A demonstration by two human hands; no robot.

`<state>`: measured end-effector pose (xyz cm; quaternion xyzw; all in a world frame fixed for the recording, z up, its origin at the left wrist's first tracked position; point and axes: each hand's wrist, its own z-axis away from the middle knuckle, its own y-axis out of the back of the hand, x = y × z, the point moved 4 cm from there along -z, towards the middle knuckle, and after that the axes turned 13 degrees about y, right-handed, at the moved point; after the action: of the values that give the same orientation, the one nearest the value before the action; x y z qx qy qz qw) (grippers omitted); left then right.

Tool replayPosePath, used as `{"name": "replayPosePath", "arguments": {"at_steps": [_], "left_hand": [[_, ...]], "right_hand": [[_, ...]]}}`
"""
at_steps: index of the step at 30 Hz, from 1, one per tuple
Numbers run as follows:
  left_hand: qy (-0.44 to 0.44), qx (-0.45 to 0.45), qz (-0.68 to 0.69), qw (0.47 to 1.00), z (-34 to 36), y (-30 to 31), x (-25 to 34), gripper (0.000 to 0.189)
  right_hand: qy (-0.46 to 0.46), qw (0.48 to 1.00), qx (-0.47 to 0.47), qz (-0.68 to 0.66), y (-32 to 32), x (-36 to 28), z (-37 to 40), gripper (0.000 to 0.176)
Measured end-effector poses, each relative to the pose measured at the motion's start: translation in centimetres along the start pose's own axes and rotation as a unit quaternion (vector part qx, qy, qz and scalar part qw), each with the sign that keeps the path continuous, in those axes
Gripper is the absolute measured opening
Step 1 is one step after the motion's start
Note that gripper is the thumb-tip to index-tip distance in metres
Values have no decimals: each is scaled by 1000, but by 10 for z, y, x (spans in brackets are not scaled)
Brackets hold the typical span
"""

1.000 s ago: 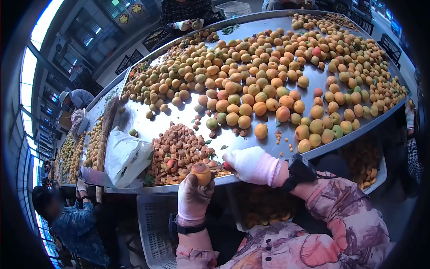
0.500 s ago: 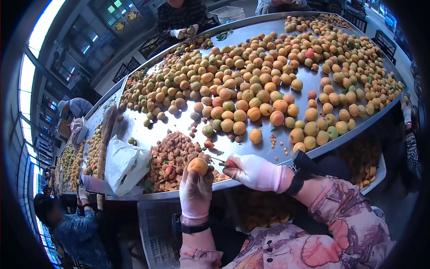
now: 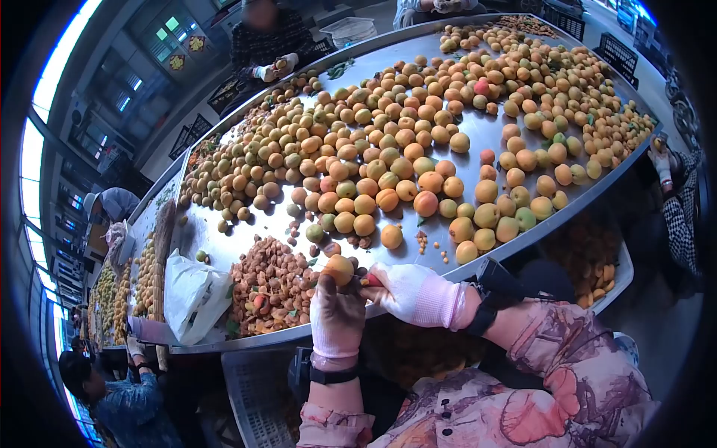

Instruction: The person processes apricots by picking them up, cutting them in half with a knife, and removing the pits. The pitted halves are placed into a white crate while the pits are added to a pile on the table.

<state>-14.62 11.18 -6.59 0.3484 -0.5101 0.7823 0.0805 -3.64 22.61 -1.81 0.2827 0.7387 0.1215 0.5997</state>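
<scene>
In front of me, my left hand, in a stained white glove, grips an apricot at its fingertips. My right hand, gloved as well, is closed around a red-handled tool with a thin metal shaft. The tool's end is at the apricot's right side, close to the left fingers; most of the shaft is hidden now. Just left of the hands lies a heap of brown apricot pits on the metal table. Many whole apricots spread across the table beyond.
A white plastic bag rests by a straw bundle on the left. Below the table edge stand a white crate and a tub of halved apricots. Several people work around the table, one person on the far side.
The tool has moved left against the apricot, bringing my hands together; its shaft, visible earlier, is now mostly hidden. The view has shifted, so the table appears further left.
</scene>
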Motion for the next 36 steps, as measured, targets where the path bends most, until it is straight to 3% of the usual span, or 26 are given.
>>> {"name": "replayPosePath", "arguments": {"at_steps": [8, 14, 23, 29, 36], "left_hand": [[29, -65, 45, 996, -14, -19, -17, 60], [46, -43, 89, 994, -13, -34, -27, 65], [74, -66, 125, 987, -18, -43, -25, 66], [45, -22, 135, 990, -21, -39, -26, 61], [-2, -46, 101, 994, -13, -49, -26, 62]], "right_hand": [[8, 984, 119, -134, 12, 6, 10, 29], [6, 984, 154, -88, 11, 12, 10, 25], [31, 986, 157, -49, 6, 11, 9, 21], [28, 987, 150, -40, 5, 12, 6, 22], [-16, 989, 143, -15, -4, 15, 4, 23]]}}
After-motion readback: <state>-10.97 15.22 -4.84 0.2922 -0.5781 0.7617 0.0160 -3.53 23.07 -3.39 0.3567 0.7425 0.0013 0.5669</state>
